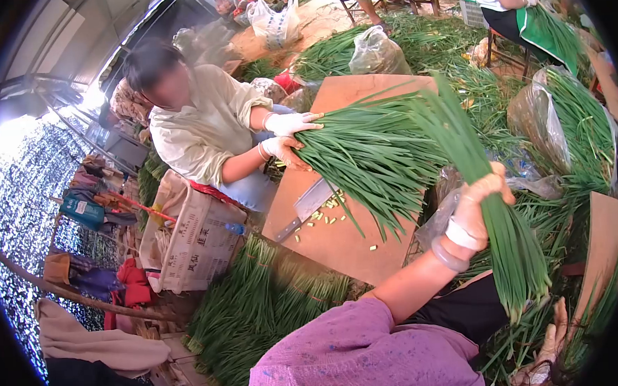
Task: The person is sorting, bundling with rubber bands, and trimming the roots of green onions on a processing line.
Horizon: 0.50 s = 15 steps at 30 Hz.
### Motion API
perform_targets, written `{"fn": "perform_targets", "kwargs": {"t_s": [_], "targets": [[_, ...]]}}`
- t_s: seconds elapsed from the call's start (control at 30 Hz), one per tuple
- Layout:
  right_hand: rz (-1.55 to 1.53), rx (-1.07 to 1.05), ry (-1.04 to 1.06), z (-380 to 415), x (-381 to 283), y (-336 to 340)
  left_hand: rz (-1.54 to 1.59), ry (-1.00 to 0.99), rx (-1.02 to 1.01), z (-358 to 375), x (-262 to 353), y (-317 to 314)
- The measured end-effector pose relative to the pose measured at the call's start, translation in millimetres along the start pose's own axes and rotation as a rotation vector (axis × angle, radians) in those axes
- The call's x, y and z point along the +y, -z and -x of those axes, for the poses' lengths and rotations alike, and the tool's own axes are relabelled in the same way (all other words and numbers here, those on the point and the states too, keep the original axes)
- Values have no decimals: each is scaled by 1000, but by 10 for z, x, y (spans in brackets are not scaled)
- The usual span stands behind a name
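My left hand (479, 208), in a thin pale glove, is closed around a bunch of garlic chives (511, 252). The bunch is raised, with its leaf tips toward the far side and its pale ends hanging down. Low at the right edge, my right hand (551, 344) is gloved, its fingers stretched out, beside loose chives and below the bunch's ends. Across from me, a co-worker's gloved hands (288, 134) hold a large bunch of chives (373, 144) over a brown board (389, 255). Partly under that bunch lies a cleaver (309, 203), with cut pale stem ends around it.
Tied chive bundles (259, 314) are piled left of me. A white plastic crate (196, 234) stands beside the co-worker. A clear plastic bag (539, 121) and more chives (577, 116) lie at right. Another upright board (599, 255) is near my right side. Other people sit farther back.
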State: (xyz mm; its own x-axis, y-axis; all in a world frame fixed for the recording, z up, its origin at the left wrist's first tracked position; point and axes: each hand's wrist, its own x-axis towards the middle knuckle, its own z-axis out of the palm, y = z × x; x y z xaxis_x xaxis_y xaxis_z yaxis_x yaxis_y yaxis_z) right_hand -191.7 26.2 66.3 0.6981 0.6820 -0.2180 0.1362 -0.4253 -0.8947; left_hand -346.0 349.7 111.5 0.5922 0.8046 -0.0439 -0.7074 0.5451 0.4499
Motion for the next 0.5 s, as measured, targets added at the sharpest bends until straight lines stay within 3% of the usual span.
{"fn": "perform_targets", "kwargs": {"t_s": [0.03, 0.1, 0.13, 0.2, 0.37, 0.5], "targets": [[-278, -53, 12, 20, -161, -159, -38, 21, -36, 45, -55, -61], [-208, -133, 49, 64, -38, -424, -35, 98, -52, 86, -184, -77], [34, -64, -12, 14, -25, -553, 4, 123, -13, 108, -185, -139], [-86, -173, -42, 73, -113, -616, 43, 161, -66, 40, -165, -56], [-87, -143, -109, 132, 525, -420, 118, 226, -83, -34, -106, 58], [-425, -319, -350, 69, 558, -146, 170, 224, -43, -202, -74, 178]]}}
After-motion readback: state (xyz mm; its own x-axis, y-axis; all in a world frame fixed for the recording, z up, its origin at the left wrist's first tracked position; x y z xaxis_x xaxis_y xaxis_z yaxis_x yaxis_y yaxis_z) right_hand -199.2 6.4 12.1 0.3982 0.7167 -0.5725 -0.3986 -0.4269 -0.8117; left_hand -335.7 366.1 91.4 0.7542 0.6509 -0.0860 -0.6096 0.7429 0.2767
